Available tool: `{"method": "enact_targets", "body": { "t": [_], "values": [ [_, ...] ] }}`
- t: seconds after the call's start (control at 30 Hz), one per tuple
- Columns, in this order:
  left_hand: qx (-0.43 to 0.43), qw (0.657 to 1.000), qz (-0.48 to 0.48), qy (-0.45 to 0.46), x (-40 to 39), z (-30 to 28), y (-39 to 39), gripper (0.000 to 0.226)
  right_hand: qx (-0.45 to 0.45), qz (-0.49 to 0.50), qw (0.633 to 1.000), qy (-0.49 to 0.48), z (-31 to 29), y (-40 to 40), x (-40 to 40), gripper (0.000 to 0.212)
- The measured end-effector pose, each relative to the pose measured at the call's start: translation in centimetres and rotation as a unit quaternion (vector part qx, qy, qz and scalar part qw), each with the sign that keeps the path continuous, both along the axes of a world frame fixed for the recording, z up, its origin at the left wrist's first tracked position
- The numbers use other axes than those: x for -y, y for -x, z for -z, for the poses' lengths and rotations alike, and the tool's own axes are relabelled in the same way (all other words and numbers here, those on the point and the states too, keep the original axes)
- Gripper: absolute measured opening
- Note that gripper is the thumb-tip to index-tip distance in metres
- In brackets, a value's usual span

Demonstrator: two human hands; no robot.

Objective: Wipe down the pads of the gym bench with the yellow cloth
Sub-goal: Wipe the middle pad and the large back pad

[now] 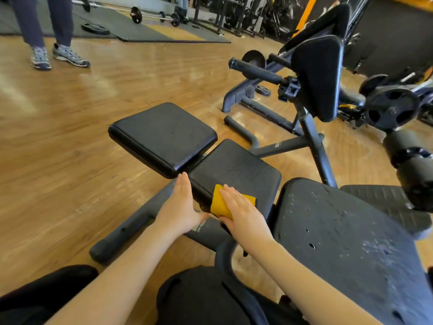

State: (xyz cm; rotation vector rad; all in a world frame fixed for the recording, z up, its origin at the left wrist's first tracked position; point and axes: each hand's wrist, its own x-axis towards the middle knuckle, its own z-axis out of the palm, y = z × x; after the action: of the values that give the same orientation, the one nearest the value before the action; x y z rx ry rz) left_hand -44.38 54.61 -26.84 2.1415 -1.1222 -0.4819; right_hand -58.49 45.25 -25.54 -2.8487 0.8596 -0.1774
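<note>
the right hand [243, 212] presses the yellow cloth [221, 202] with flat, straight fingers on the near-left edge of the middle pad [236, 170]. the left hand [180, 207], fingers straight, steadies this pad's left side. i would wipe in long overlapping strokes, away from this edge.

Hands: two, a left hand [179, 208] and a right hand [243, 213].
Yellow cloths: one yellow cloth [221, 202].
Flat pads nearby: three, a far pad [161, 137], a middle pad [241, 170] and a worn pad [339, 242].
Upright pads: one upright pad [321, 76].
Barbells on the floor mats: two, a long barbell [110, 7] and a short barbell [167, 18].
Bystanders: one, only legs [42, 17] in view.
Shoes: two shoes [68, 56].
</note>
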Motion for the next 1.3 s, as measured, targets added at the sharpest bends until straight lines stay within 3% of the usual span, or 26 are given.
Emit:
{"method": "enact_targets", "body": {
  "t": [0.13,0.23,0.33,0.5,0.7,0.87,0.93,1.13,1.2,1.3],
  "values": [
    [-0.018,1.0,-0.007,0.008,0.3,0.3,0.4,0.12,-0.026,0.018,0.999,-0.011,-0.5,3.1,-0.1,0.069],
    [-0.01,1.0,-0.021,-0.001,0.3,0.6,0.5,0.124,-0.001,0.018,0.996,-0.082,-1.4,3.0,0.5,0.064],
    [-0.055,0.995,-0.078,-0.003,0.8,1.2,1.0,0.127,0.01,-0.015,0.988,-0.155,-2.9,-0.7,1.6,0.059],
    [-0.119,0.98,-0.152,0.045,2.2,1.5,2.1,0.128,0.027,-0.091,0.976,-0.195,-3.7,-9.0,3.1,0.056],
    [-0.116,0.976,-0.171,0.072,2.7,1.8,2.3,0.124,0.123,-0.173,0.966,-0.15,-2.2,-10.2,5.0,0.041],
    [-0.148,0.969,-0.173,0.093,2.9,1.6,2.3,0.122,0.084,-0.256,0.951,-0.15,-2.1,-10.6,6.8,0.035],
    [-0.167,0.965,-0.169,0.107,2.8,1.6,2.4,0.119,0.071,-0.235,0.959,-0.14,-2.5,-10.5,9.1,0.038],
    [-0.182,0.963,-0.159,0.117,2.7,1.5,2.2,0.12,0.095,-0.048,0.983,-0.149,-3.2,-10.3,15.7,0.038],
    [-0.174,0.964,-0.162,0.119,2.7,1.6,2.2,0.118,0.109,-0.037,0.98,-0.163,-2.8,-10.6,14.1,0.04],
    [-0.167,0.966,-0.158,0.118,2.6,1.5,2.3,0.112,0.106,-0.103,0.977,-0.157,-1.3,-8.5,10.0,0.051]
  ]
}}
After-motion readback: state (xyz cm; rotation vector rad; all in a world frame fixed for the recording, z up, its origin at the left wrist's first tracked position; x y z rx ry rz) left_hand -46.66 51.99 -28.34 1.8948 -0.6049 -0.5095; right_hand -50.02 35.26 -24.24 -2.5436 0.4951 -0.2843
